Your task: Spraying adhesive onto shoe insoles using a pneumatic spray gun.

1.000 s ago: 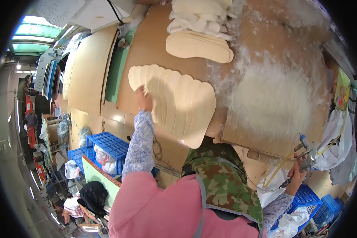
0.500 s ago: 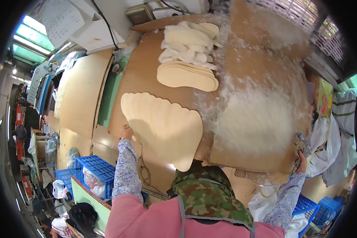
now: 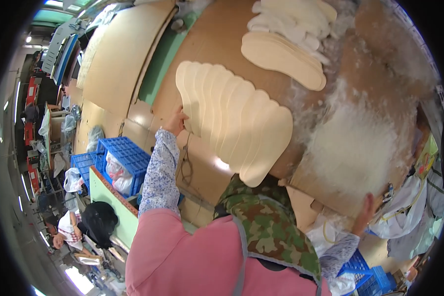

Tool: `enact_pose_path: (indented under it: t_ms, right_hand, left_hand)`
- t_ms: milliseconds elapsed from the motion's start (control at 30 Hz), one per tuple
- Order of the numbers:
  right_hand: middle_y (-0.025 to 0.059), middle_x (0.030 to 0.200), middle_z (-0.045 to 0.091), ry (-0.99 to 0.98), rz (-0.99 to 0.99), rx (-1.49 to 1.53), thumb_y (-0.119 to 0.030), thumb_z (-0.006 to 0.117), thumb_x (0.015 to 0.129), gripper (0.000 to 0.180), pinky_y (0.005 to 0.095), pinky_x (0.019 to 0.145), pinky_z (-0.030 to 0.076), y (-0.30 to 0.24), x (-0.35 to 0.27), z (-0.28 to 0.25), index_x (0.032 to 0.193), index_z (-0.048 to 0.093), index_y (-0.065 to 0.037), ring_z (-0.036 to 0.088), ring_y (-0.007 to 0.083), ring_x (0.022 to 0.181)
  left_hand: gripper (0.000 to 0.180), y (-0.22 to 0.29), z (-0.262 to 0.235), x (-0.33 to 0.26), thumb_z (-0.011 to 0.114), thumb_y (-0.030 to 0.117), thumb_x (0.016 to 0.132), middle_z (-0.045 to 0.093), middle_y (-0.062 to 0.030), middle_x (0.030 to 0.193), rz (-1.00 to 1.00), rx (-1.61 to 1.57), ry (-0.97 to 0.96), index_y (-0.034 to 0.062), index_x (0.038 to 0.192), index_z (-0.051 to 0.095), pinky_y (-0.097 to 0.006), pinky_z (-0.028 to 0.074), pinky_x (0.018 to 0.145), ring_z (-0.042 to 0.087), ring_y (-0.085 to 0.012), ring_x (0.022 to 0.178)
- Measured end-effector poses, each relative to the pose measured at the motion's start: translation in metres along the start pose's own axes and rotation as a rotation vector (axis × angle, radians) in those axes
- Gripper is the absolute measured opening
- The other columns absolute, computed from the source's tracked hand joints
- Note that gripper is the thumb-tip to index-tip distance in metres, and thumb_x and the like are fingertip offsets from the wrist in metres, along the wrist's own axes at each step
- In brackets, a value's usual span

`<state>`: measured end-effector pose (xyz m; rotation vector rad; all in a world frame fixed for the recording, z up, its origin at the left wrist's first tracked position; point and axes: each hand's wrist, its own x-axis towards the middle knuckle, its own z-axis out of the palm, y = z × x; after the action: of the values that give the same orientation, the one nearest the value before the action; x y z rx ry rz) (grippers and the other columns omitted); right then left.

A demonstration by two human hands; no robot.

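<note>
Cream shoe insoles (image 3: 232, 111) lie fanned out and overlapping on the brown cardboard in front of me. At the fan's left edge is my left hand (image 3: 174, 122), its fingers slightly apart and close to or touching the nearest insole; I see nothing held in it. My right hand (image 3: 364, 214) is raised by the front right edge of a fibre-covered cardboard sheet (image 3: 306, 185), fingers stretched out and holding nothing. Just beyond it sits a small metallic tool (image 3: 388, 191), its kind unclear. Farther back lies a stack of insoles (image 3: 281, 56).
White cloth-like pieces (image 3: 291, 22) lie behind the stack. Pale fluffy fibre (image 3: 352, 148) coats the right-hand cardboard. Blue crates (image 3: 126, 160) stand at left, near a green board (image 3: 114, 209). White bags (image 3: 404, 209) hang at right. Another person (image 3: 69, 229) is at lower left.
The view has swung, so the bench appears tilted. My right hand has come away from the metallic tool. My left hand stays by the fan's left edge, now nearer the insoles.
</note>
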<state>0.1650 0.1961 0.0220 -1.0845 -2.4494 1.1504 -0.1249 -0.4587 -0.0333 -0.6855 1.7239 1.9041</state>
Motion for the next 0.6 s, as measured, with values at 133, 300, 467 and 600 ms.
enact_pose_path:
  t_ms: [133, 300, 467, 600]
  right_hand:
    - [0.0127, 0.115, 0.059, -0.997, 0.138, 0.380, -0.015, 0.059, 0.088, 0.042, 0.0296, 0.086, 0.047, -0.123, -0.118, 0.124, 0.124, 0.049, 0.003, 0.058, 0.0180, 0.103]
    - [0.0173, 0.123, 0.052, -1.049, 0.245, 0.428, -0.017, 0.055, 0.091, 0.049, 0.0321, 0.095, 0.041, -0.127, -0.151, 0.217, 0.129, 0.036, 0.007, 0.053, 0.0231, 0.112]
    - [0.0100, 0.116, 0.055, -0.989, 0.796, 0.973, -0.015, 0.051, 0.091, 0.032, 0.0318, 0.094, 0.041, -0.107, -0.143, 0.233, 0.118, 0.045, 0.002, 0.053, 0.0203, 0.109]
    - [0.0093, 0.118, 0.055, -1.023, 0.712, 0.935, -0.012, 0.047, 0.091, 0.033, 0.0321, 0.093, 0.041, -0.126, -0.136, 0.233, 0.121, 0.046, 0.002, 0.054, 0.0189, 0.107]
  left_hand:
    - [0.073, 0.011, 0.029, -0.024, 0.043, -0.005, 0.072, 0.044, -0.0111, 0.130, -0.009, -0.083, -0.088, 0.0116, 0.140, 0.026, -0.036, 0.051, 0.082, 0.050, -0.0246, 0.114]
    - [0.076, -0.011, 0.029, -0.028, 0.044, -0.007, 0.070, 0.041, -0.0099, 0.133, 0.095, -0.086, -0.048, 0.0122, 0.141, 0.023, -0.037, 0.051, 0.085, 0.047, -0.0257, 0.118]
    - [0.075, -0.033, 0.037, -0.056, 0.045, -0.010, 0.068, 0.045, -0.0103, 0.129, 0.144, -0.220, -0.002, 0.0091, 0.138, 0.028, -0.035, 0.046, 0.089, 0.048, -0.0253, 0.117]
    - [0.073, -0.081, 0.030, -0.080, 0.044, -0.011, 0.068, 0.046, -0.0097, 0.129, 0.217, -0.213, 0.102, 0.0074, 0.137, 0.030, -0.032, 0.045, 0.089, 0.048, -0.0235, 0.116]
